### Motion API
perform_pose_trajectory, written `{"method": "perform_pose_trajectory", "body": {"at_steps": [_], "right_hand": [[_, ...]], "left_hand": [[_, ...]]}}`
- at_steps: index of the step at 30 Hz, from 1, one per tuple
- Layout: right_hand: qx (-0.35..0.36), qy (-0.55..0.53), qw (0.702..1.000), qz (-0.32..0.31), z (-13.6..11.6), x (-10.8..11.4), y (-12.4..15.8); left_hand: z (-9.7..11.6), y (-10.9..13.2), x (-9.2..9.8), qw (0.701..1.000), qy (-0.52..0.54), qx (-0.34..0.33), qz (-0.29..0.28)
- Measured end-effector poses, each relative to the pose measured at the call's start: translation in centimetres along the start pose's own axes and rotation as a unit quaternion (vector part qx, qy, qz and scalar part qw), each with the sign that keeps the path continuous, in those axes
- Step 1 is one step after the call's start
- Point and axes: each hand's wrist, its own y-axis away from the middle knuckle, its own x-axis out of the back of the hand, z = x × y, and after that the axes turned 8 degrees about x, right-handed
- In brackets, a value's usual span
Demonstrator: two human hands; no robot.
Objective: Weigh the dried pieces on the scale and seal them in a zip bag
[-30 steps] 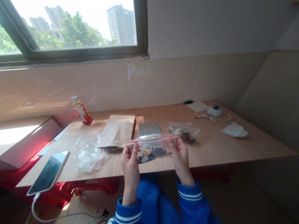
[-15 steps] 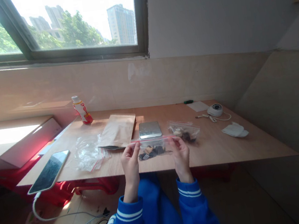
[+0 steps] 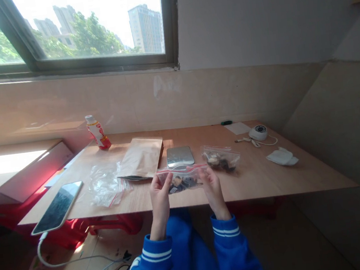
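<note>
Between my hands is a clear zip bag with a red seal line, holding dark and tan dried pieces. My left hand pinches its left side and my right hand its right side. The bag's mouth bows slightly along the seal. Just beyond it lies a flat silver scale. A second zip bag of brown dried pieces rests on the table right of my right hand. Left of the scale is a brown paper pouch, and nearer the left, several flat clear zip bags.
A phone on a white cable overhangs the table's left edge. A drink bottle stands at the back left. A white dome camera with its cable, a crumpled white tissue and a green-handled screwdriver lie toward the right.
My hands have come closer together, the right one shifting left and the left one slightly right. The bag's seal edge, straight before, now bows apart a little in the middle.
</note>
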Motion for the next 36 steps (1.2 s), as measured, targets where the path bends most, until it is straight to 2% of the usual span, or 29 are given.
{"method": "perform_pose_trajectory", "body": {"at_steps": [7, 14, 22, 32, 36], "right_hand": [[0.0, 0.058, 0.998, 0.007, 0.2, 0.5, 0.2], [0.041, 0.099, 0.994, -0.012, -0.1, 0.4, 0.3], [0.063, 0.094, 0.994, 0.0, 0.0, 0.6, 0.0], [0.032, 0.093, 0.995, 0.02, 0.1, 1.1, 0.2], [0.029, 0.129, 0.991, 0.009, -0.1, 1.1, 0.3]], "left_hand": [[0.0, -0.1, 0.7, 1.0, -0.013, 0.002, 0.015], [0.0, -0.1, 0.7, 0.999, -0.026, -0.013, 0.034], [1.0, 0.3, 1.7, 0.989, -0.141, -0.042, 0.009], [1.5, 0.8, 2.2, 0.976, -0.203, -0.076, 0.008], [1.7, 1.0, 2.0, 0.972, -0.214, -0.092, 0.039]]}}
